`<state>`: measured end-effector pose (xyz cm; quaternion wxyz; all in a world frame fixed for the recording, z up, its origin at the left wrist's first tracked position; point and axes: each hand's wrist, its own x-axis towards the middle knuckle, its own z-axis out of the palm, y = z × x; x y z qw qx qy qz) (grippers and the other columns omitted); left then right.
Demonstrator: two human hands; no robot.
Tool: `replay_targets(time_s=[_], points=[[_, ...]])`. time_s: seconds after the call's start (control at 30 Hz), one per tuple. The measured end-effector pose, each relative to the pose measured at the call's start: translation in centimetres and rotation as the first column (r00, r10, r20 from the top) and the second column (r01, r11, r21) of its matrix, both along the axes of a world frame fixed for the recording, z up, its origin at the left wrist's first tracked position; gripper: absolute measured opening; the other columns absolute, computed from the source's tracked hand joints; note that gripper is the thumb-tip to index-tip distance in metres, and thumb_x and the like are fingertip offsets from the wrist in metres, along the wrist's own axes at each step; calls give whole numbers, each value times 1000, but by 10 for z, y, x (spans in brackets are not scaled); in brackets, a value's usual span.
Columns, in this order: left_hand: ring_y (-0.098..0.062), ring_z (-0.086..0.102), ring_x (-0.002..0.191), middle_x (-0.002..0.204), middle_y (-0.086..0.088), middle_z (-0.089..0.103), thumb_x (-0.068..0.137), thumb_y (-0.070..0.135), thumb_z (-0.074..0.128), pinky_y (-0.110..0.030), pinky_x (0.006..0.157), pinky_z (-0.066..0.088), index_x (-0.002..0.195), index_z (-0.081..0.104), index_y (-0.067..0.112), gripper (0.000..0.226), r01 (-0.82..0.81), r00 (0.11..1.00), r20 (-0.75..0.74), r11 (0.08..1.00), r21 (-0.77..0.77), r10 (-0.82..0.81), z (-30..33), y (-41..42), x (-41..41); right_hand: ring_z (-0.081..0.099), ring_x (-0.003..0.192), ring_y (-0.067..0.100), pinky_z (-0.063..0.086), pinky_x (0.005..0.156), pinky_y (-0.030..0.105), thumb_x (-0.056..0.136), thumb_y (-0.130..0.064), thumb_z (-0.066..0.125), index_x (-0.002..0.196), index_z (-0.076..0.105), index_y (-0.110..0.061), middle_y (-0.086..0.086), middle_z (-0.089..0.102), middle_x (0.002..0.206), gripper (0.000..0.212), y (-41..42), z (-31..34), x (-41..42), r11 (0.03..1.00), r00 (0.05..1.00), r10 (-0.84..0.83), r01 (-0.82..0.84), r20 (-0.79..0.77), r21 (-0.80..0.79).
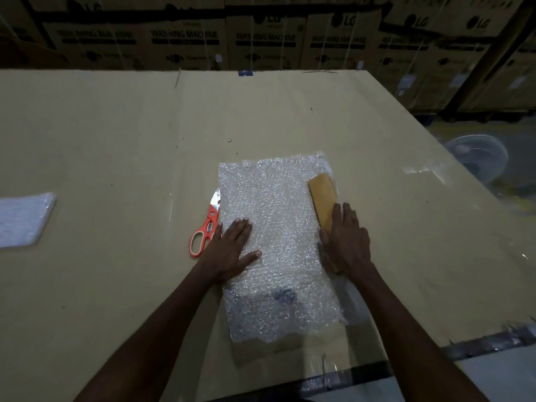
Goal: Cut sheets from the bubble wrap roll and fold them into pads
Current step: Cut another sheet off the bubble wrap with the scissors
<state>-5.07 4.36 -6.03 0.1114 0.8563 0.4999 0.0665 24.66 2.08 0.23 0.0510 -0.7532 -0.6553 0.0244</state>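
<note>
A clear bubble wrap sheet lies folded flat on the cardboard-covered table, in the middle. My left hand presses palm down on its left part, fingers spread. My right hand rests on a tan cardboard strip that lies along the sheet's right edge. Orange-handled scissors lie just left of the sheet, their blade tip under its edge. No bubble wrap roll shows in this view.
A folded bubble wrap pad sits at the table's left edge. Stacked washing machine cartons fill the back. A fan stands beyond the table's right edge. Strips of clear tape shine on the cardboard at right.
</note>
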Motion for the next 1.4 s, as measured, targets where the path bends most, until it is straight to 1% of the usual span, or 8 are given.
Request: replay_targets(time_s=[0.2, 0.4, 0.6, 0.8, 0.97, 1.07, 1.2, 1.4], points=[[-20, 12, 151, 163, -5, 20, 96, 67, 15, -52, 120, 12, 155, 24, 11, 81, -191, 970, 165, 980, 55, 180, 7, -7, -29, 54, 125, 45, 50, 92, 54, 97, -33, 60, 144, 44, 3, 28, 50, 144, 61, -1, 7, -56, 973, 971, 215, -203, -105, 115], [-21, 10, 151, 163, -6, 21, 101, 51, 15, -50, 119, 7, 155, 21, 13, 66, -289, 949, 141, 957, 30, 282, 8, -18, -74, 65, 106, 37, 50, 80, 42, 100, -41, 51, 130, 57, -9, 15, 66, 116, 44, -10, 7, -146, 944, 922, 329, -328, -205, 41], [-23, 10, 152, 163, -6, 21, 99, 51, 6, -53, 121, 9, 155, 20, 12, 71, -361, 923, 140, 932, 3, 357, 7, -21, -113, 66, 96, 36, 42, 69, 35, 93, -43, 60, 91, 68, -11, 13, 72, 98, 33, -3, 4, -224, 972, 896, 205, -234, -394, -26], [-23, 11, 151, 163, -5, 21, 93, 57, -6, -55, 120, 11, 155, 20, 13, 81, -325, 938, 125, 946, -13, 324, 2, -19, -138, 66, 105, 37, 49, 81, 35, 83, -53, 70, 107, 69, -9, 16, 70, 113, 50, 8, 7, -263, 989, 920, -33, -25, -390, -144], [-20, 8, 152, 163, -4, 21, 100, 48, 6, -50, 120, 6, 156, 19, 13, 68, -281, 951, 136, 960, 1, 279, -3, -21, -145, 66, 107, 36, 49, 80, 34, 79, -40, 77, 107, 64, -5, 17, 69, 114, 46, 18, 18, -274, 976, 890, -145, 58, -432, -208], [-20, 8, 151, 162, -5, 24, 102, 44, 12, -49, 120, 5, 155, 22, 12, 63, -263, 952, 179, 963, 54, 250, -1, -23, -146, 71, 91, 33, 50, 69, 32, 70, -47, 81, 94, 70, 0, 18, 73, 95, 55, 26, 21, -273, 950, 739, -299, 173, -604, -260], [-20, 10, 151, 160, -4, 27, 103, 44, 17, -49, 121, 4, 154, 26, 13, 60, -268, 939, 250, 957, 110, 234, 14, -22, -141, 64, 65, 27, 59, 70, 42, 68, -19, 80, 66, 67, 0, 17, 67, 70, 23, 20, 32, -262, 914, 235, -393, 202, -889, -351], [-18, 10, 151, 160, -4, 29, 105, 41, 25, -48, 121, 3, 152, 28, 12, 56, -207, 948, 273, 967, 146, 162, 27, -26, -116, 65, 59, 19, 57, 54, 23, 81, -3, 79, 88, 72, 8, 12, 68, 68, 14, -12, 57, -231, 929, -67, -343, 124, -937, -349]])
